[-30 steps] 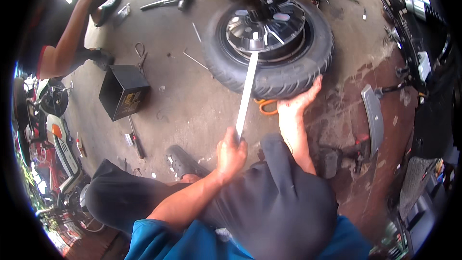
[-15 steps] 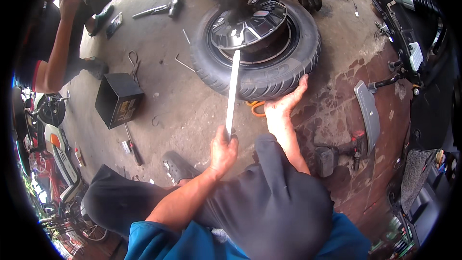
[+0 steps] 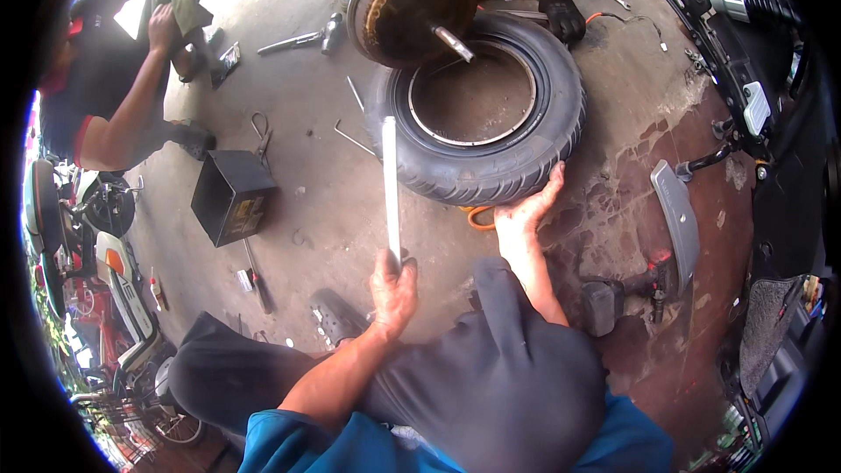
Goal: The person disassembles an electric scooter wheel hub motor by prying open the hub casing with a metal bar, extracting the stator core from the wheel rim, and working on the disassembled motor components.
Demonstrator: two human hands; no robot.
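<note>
A long, flat silver metal bar (image 3: 391,188) stands upright in my left hand (image 3: 392,300), fingers wrapped round its lower end. Its upper tip is beside the left edge of a black tyre (image 3: 477,173) lying on the floor. At the tyre's near right edge, my right hand (image 3: 527,210) grips the tread from below, palm up, some fingers hidden underneath. A round wheel hub (image 3: 412,10) with a rusty inner face and a protruding axle is tilted above the tyre's far left side. Inside the tyre, the metal rim ring surrounds an opening showing bare floor.
A co-worker's black-gloved hand (image 3: 562,16) rests by the tyre's far right edge. Left lie a hammer (image 3: 329,33), an open black box (image 3: 232,197) and a screwdriver (image 3: 260,291). A cordless power tool (image 3: 613,298) lies right, near a vehicle frame (image 3: 745,96). Another person (image 3: 114,79) sits far left.
The hub has come up out of the tyre and tilted toward the far left, baring the opening. My left hand and bar have shifted slightly left; my right hand stays on the tyre.
</note>
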